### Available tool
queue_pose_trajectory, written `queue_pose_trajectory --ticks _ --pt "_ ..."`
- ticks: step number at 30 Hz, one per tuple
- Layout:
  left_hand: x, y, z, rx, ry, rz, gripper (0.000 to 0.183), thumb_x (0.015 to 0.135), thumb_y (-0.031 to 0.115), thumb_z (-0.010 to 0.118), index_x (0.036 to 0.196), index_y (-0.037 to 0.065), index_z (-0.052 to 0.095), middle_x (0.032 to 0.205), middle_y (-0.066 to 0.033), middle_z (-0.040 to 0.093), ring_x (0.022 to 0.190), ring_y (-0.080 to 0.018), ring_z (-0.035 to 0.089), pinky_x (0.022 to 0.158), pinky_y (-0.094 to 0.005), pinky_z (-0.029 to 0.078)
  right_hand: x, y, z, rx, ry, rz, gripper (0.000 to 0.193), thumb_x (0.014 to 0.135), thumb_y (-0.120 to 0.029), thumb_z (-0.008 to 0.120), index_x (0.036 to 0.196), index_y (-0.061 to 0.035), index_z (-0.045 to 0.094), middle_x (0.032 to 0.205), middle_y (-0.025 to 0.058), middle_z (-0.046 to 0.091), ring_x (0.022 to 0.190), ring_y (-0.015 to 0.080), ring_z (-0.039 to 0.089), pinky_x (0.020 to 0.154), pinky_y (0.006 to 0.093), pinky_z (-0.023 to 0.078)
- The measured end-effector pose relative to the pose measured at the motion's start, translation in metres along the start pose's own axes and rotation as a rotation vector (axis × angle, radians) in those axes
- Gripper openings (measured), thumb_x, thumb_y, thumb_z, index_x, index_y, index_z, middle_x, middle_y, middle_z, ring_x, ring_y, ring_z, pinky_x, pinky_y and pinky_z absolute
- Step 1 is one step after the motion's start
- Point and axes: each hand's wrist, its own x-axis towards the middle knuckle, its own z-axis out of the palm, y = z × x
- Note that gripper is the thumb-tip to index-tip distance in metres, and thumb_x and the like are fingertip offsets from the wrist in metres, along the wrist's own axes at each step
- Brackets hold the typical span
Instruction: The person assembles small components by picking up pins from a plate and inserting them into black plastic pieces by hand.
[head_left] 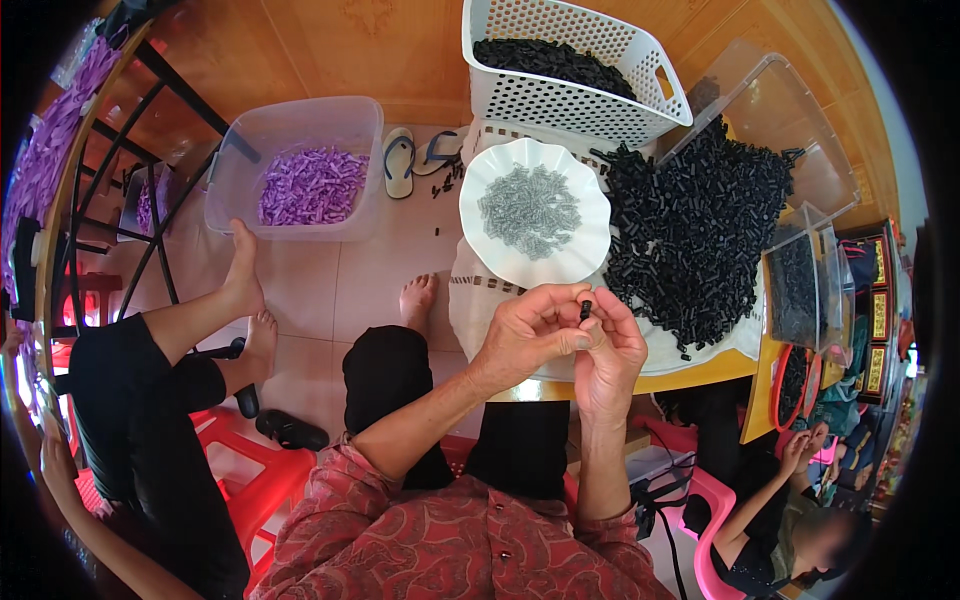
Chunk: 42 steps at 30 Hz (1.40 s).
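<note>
A small black cylindrical piece (585,310) is pinched between the fingertips of my left hand (525,330) and my right hand (612,365), which meet over the table's front edge. Fingers partly cover it, so its exact kind does not show. Just beyond my hands stands a white wavy-rimmed plate (490,252), holding a heap of small clear pieces (530,212). To its right spreads a large pile of short black tube-like pieces (690,235), similar in look to the held one. Both lie on a pale cloth (480,300) over the table.
Behind the plate is a white perforated basket (560,105) of black pieces. Clear bins (815,120) stand at the right. On the floor left sit a tub (290,230) of purple pieces and sandals (398,165). Seated people flank me, one with bare legs (200,325) on the left.
</note>
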Motion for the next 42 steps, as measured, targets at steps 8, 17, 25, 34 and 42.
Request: queue_pose_trajectory --ticks 8,17,25,34,42 --pt "-0.001 -0.001 -0.003 0.061 0.017 -0.018 0.041 0.083 0.002 0.069 0.122 0.002 0.056 0.098 -0.0004 0.062 0.09 -0.0055 0.057 0.081 -0.0218 0.049 -0.003 -0.002 0.009 -0.125 0.017 -0.082 0.035 0.085 -0.002 0.066 0.119 0.0051 0.057 0.107 0.0114 0.064 0.097 0.0146 0.061 0.09 0.0265 0.048" --pt "0.0 -0.002 -0.006 0.045 0.007 -0.006 0.041 0.083 0.002 0.069 0.122 0.001 0.056 0.098 -0.0018 0.065 0.093 -0.007 0.059 0.083 -0.0229 0.049 -0.006 0.002 0.008 -0.1 0.041 -0.106 0.032 0.087 0.003 0.062 0.118 0.0058 0.056 0.109 0.0137 0.064 0.097 0.0159 0.061 0.088 0.0266 0.049" --pt "0.007 -0.006 -0.011 -0.265 0.061 -0.132 0.031 0.093 0.008 0.057 0.124 0.004 0.057 0.11 -0.0017 0.063 0.102 -0.0105 0.057 0.09 -0.0272 0.048 -0.004 0.006 0.009 -0.185 0.012 -0.109 0.026 0.087 0.0 0.063 0.112 0.0032 0.059 0.113 0.0156 0.063 0.106 0.0182 0.057 0.096 0.0304 0.044" --pt "0.006 -0.009 -0.012 -0.138 0.093 -0.046 0.022 0.093 0.006 0.057 0.114 0.0 0.061 0.095 -0.004 0.066 0.085 -0.0083 0.061 0.077 -0.0238 0.053 -0.011 0.0 0.014 -0.788 0.065 -0.381 0.014 0.085 -0.001 0.066 0.098 -0.0011 0.062 0.113 0.0116 0.057 0.105 0.0185 0.054 0.093 0.0303 0.043" --pt "0.006 -0.009 -0.008 -0.081 0.162 -0.078 0.019 0.093 0.007 0.058 0.109 0.0 0.062 0.091 -0.0038 0.065 0.081 -0.0073 0.06 0.072 -0.0232 0.052 -0.011 -0.003 0.016 -0.894 0.034 -0.431 0.015 0.08 0.0 0.071 0.092 -0.002 0.063 0.105 0.0111 0.057 0.095 0.0209 0.057 0.084 0.0299 0.046"
